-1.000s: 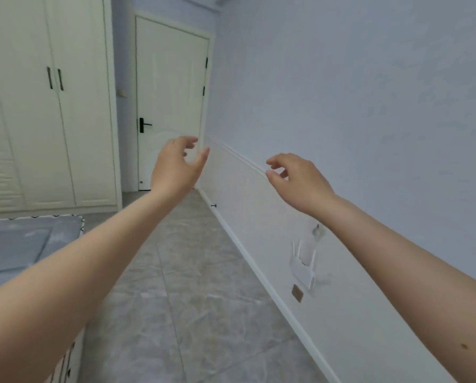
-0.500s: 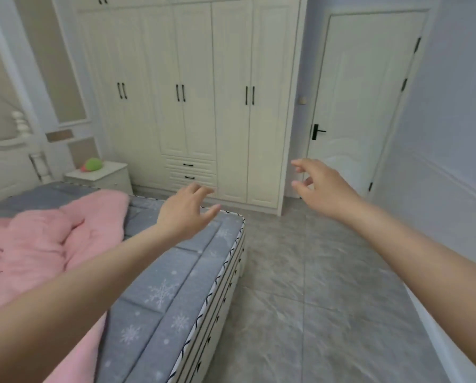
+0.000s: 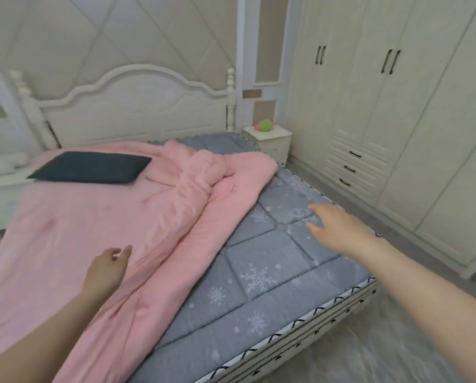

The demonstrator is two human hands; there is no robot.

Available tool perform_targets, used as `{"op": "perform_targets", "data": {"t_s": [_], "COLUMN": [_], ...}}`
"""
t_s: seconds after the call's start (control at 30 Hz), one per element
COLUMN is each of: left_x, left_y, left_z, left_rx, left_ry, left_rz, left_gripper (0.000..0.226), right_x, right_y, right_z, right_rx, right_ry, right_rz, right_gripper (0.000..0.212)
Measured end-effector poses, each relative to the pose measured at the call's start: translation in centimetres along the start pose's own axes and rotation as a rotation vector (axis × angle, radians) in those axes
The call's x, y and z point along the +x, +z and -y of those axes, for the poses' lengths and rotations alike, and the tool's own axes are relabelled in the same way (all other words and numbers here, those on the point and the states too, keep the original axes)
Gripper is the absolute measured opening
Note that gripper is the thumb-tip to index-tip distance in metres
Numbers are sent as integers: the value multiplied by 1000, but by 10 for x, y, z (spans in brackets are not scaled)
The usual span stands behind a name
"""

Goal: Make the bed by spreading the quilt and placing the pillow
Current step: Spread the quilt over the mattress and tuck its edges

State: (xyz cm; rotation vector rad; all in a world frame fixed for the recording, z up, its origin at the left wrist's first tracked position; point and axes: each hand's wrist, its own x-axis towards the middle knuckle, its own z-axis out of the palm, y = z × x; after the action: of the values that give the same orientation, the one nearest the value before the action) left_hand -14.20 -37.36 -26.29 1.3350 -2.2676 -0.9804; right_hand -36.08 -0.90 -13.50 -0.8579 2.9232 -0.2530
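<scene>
A pink quilt [image 3: 98, 230] covers the left part of the bed [image 3: 272, 275], bunched into a ridge along its right edge, so the grey snowflake mattress shows bare on the right side. A dark pillow [image 3: 93, 167] lies flat on the quilt near the white headboard [image 3: 137, 106], towards the left. The left hand [image 3: 105, 269] hovers over the quilt near the foot, fingers loosely curled, holding nothing. The right hand [image 3: 339, 229] reaches out above the bare mattress, fingers spread and relaxed, also holding nothing; whether either hand touches the fabric cannot be told. A nightstand [image 3: 270, 140] with a green toy [image 3: 265, 125] stands beside the headboard, next to a cream wardrobe [image 3: 397, 106]
</scene>
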Motion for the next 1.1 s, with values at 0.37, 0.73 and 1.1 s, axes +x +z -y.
{"op": "perform_targets", "data": {"t_s": [0.37, 0.73, 1.1], "left_x": [139, 157, 195], "left_y": [10, 61, 146], "left_z": [89, 177, 248], "left_rx": [1, 161, 506], "left_ry": [-240, -448, -363], "left_rz": [-192, -62, -31], "left_gripper": [45, 50, 85], "right_x": [210, 322, 394], "right_y": [115, 244, 404], "right_z": [166, 241, 323], "right_rx": [-187, -320, -376], "right_ry": [-587, -762, -1044], "right_rz": [245, 529, 350], "right_gripper": [50, 52, 64]}}
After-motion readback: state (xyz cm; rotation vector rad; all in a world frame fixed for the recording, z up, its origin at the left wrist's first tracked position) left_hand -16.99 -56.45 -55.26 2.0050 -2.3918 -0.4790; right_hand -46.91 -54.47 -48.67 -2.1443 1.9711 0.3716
